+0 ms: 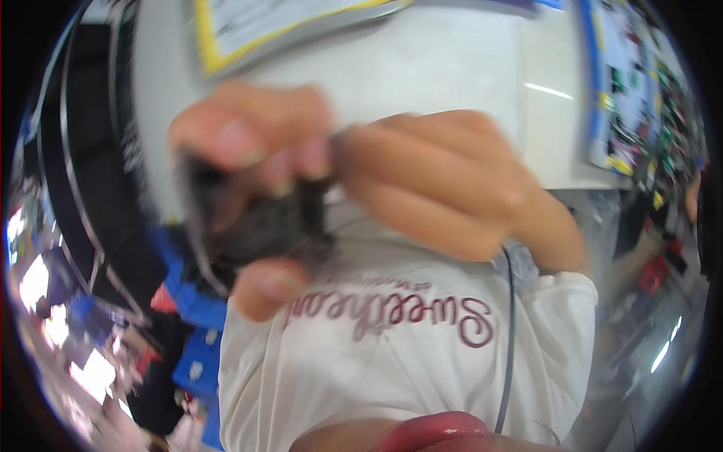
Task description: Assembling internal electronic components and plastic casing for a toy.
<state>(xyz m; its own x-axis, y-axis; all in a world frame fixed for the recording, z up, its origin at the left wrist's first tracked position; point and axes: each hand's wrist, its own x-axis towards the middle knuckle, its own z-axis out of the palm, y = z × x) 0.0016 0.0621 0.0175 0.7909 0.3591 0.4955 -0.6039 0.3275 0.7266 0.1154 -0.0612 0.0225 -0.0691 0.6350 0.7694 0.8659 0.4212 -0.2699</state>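
Note:
My left hand (pixel 252 120) grips a dark, glossy, box-shaped part (pixel 260 230), fingers over its far edge and thumb below on the near side. The part is tilted up close to me, and motion blur hides its details. My right hand (pixel 440 181) reaches in from the right with its fingers bent and pressed together. Its fingertips meet the right edge of the dark part, beside the left fingers. Whatever lies in that pinch is too blurred to name.
Beyond my hands is a white tabletop (pixel 444 75) with a yellow-edged sheet (pixel 301 26) at its far left. A blue-edged board with small parts (pixel 621 90) lies at right. Blue bins (pixel 199 361) stand at lower left. A thin dark cable (pixel 509 346) hangs before my shirt.

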